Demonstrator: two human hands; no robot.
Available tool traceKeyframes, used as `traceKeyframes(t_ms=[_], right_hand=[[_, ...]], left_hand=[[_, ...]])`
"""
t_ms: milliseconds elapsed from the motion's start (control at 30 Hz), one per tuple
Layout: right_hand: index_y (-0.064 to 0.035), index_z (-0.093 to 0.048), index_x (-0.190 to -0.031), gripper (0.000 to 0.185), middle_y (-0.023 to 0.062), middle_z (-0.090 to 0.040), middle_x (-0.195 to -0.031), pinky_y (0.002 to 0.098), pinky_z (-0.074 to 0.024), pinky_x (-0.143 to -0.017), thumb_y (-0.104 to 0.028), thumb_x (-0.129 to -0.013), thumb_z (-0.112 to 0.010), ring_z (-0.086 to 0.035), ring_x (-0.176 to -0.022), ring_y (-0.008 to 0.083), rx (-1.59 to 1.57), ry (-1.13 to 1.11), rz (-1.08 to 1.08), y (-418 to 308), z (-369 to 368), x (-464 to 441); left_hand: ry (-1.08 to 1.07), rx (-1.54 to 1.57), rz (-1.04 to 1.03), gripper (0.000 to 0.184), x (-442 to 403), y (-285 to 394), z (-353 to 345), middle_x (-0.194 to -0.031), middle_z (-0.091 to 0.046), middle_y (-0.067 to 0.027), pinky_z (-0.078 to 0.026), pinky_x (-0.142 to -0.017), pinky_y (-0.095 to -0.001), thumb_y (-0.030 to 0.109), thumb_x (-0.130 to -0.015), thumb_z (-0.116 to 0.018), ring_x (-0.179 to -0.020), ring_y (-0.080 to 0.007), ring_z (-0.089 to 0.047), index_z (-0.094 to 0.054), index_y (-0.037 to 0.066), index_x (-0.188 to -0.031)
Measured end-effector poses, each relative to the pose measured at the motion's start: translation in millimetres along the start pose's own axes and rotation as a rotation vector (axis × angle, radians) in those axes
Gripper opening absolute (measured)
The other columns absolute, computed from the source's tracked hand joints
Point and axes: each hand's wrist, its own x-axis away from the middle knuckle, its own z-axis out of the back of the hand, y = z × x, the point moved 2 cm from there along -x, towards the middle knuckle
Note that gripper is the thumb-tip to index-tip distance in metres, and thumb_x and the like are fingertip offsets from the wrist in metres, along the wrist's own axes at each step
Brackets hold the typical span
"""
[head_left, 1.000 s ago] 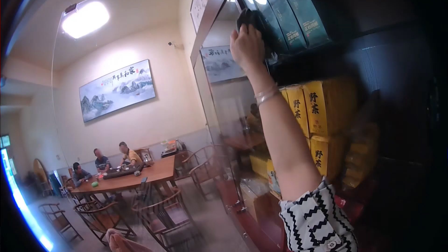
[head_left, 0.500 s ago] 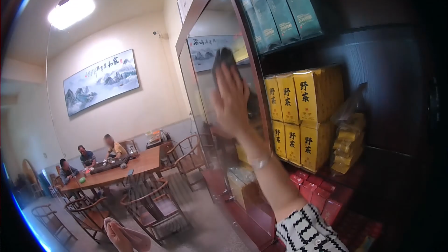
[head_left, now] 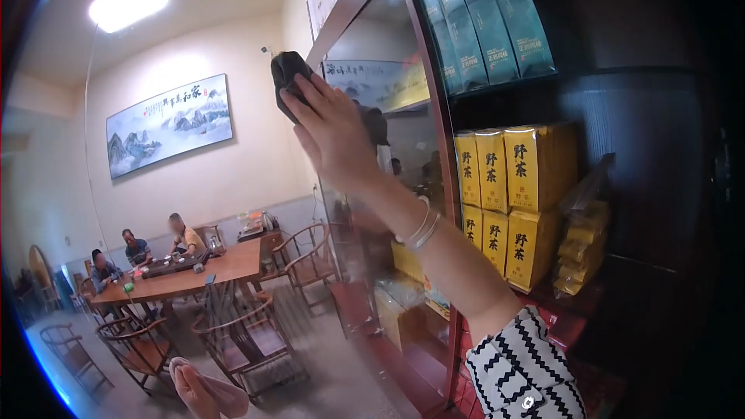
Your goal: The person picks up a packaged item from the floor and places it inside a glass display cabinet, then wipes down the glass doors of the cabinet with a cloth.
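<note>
My right hand (head_left: 337,128) is raised in front of the cabinet's glass door (head_left: 372,39), with a bracelet at the wrist and a black-and-white patterned sleeve. Its fingers press on a folded black cloth (head_left: 289,81), near the door's outer left edge. A dark reflection of it shows in the glass; whether the cloth touches the door I cannot tell. Low in the view, my left hand (head_left: 194,392) is closed around what looks like a pale pink cloth (head_left: 226,397), partly cut off by the bottom edge.
Cabinet shelves hold teal bags (head_left: 493,31), yellow tea packs (head_left: 524,171), a plastic bag of small yellow packets (head_left: 582,248) and red boxes (head_left: 563,330). Beyond, several people sit at a long wooden table (head_left: 225,268) with wooden chairs (head_left: 240,341). A landscape picture (head_left: 171,128) hangs behind.
My right hand has moved left and slightly up with the black cloth, from the middle of the glass to its outer edge. My left hand stays nearly in place.
</note>
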Motion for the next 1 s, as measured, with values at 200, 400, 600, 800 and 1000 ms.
traceKeyframes(t_ms=[200,400,600,800,1000], right_hand=[[-0.0031,-0.049,-0.130,0.039,0.0205,-0.051,-0.124,0.0404,-0.0405,-0.096,-0.015,-0.093,-0.045,-0.050,-0.113,0.0336,0.238,0.045,-0.368,161.3,20.1,-11.9],[-0.0031,-0.048,-0.129,0.045,0.0211,-0.044,-0.133,0.0445,-0.0357,-0.100,-0.017,-0.087,-0.054,-0.045,-0.119,0.0364,0.052,-0.084,-0.387,60.8,-6.7,-35.3],[-0.0086,-0.049,-0.128,0.041,0.0111,-0.045,-0.135,0.0383,-0.0400,-0.096,-0.019,-0.088,-0.052,-0.046,-0.119,0.0326,-0.053,-0.026,-0.006,93.7,-8.8,-41.3],[-0.0012,-0.051,-0.123,0.039,0.0209,-0.048,-0.127,0.0395,-0.0365,-0.100,-0.026,-0.094,-0.042,-0.045,-0.118,0.0358,0.266,-0.062,-0.624,190.3,15.0,-61.8],[-0.0060,-0.053,-0.120,0.036,0.0149,-0.050,-0.125,0.0432,-0.0371,-0.097,-0.024,-0.089,-0.050,-0.046,-0.118,0.0299,0.099,0.093,-0.019,22.7,-51.6,-90.0]], left_hand=[[0.064,0.151,-0.015,0.033,-5.8,-40.0,-4.9,-0.074,-0.034,0.0030,-0.028,-0.060,-0.0215,0.030,-0.100,-0.041,-0.067,-0.0062,-0.033,-0.040,0.008,-0.076],[0.055,0.144,0.040,0.033,1.1,-47.6,4.5,-0.075,-0.036,0.0036,-0.029,-0.060,-0.0209,0.031,-0.099,-0.042,-0.068,-0.0054,-0.035,-0.042,0.008,-0.077],[0.024,0.116,0.026,0.024,3.0,-23.7,4.5,-0.083,-0.045,-0.0005,-0.034,-0.069,-0.0250,0.025,-0.098,-0.044,-0.075,-0.0106,-0.042,-0.050,0.005,-0.086],[0.061,0.007,-0.075,0.023,6.6,5.1,2.9,-0.086,-0.047,-0.0024,-0.037,-0.075,-0.0272,0.023,-0.098,-0.044,-0.080,-0.0143,-0.044,-0.052,0.005,-0.086],[-0.030,-0.070,-0.068,0.024,2.6,2.1,7.0,-0.091,-0.049,-0.0045,-0.037,-0.078,-0.0282,0.022,-0.098,-0.043,-0.085,-0.0168,-0.047,-0.051,0.003,-0.086]])
